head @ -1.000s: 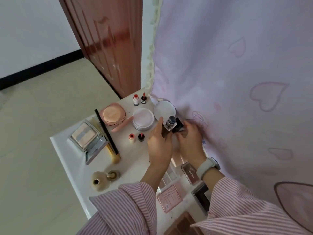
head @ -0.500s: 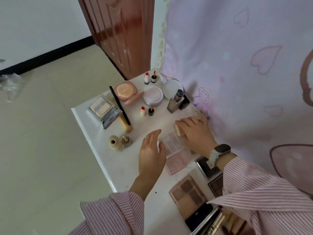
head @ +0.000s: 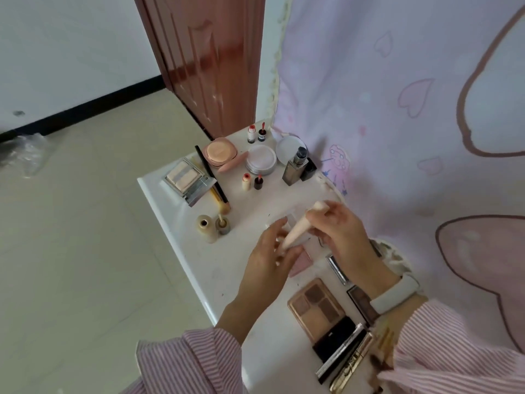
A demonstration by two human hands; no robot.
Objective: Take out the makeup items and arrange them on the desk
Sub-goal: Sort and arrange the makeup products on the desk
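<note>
You are holding a peach tube above the white desk, tilted, with both hands on it. Your right hand is gripping its upper end, fingers curled round it just below the rounded tip. Your left hand is at the lower end, fingers curled about it; how firmly they are closing there is blurred.

Directly beneath the tube, a clear palette and a pink card are lying on the desk. Beyond your right hand, a square bottle is standing upright, with a round jar just left of it. Two small vials are standing beyond your left hand. Further left of that hand, a mirrored compact is lying open, and a beige bottle is standing beside its cap. Nearer you than the grip, under your right wrist, a brown eyeshadow palette is lying flat, with dark tubes at its near side.
</note>
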